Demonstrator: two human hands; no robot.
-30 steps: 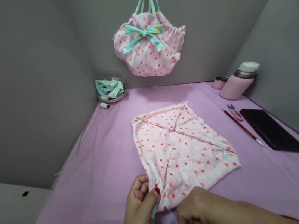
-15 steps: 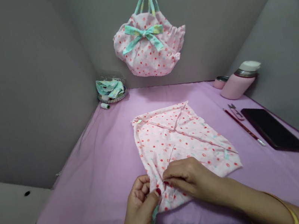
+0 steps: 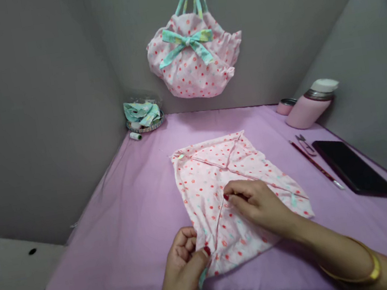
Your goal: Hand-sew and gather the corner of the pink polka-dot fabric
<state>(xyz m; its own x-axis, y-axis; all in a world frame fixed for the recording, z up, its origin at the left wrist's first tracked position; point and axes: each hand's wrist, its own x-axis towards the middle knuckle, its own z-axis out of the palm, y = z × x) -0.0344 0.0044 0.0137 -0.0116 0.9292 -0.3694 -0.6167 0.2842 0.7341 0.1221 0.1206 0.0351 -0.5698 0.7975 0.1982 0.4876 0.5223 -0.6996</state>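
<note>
A pink dotted piece of fabric (image 3: 234, 158) lies on the table, with folded edges and diagonal creases or seams. At its near left corner my left hand (image 3: 185, 264) is closed, thumb on top and fingers curled beneath the edge. A mint green strip (image 3: 200, 288) hangs down from under that thumb. My right hand (image 3: 257, 203) is above the middle of the fabric, its thumb and forefinger pinched together. Whatever sits in that pinch is too small to make out.
A dotted bag (image 3: 197, 75) with a green bow hangs at the back wall. Far left are a basket of green cloth (image 3: 147, 129) and a thread spool (image 3: 135, 136). On the right are a pink bottle (image 3: 307, 109), small snips (image 3: 305, 145), a pencil (image 3: 316, 164) and a black flat object (image 3: 355, 168).
My right hand has moved up and to the right, away from the left hand, still pinched. My left hand keeps its hold on the fabric's corner.
</note>
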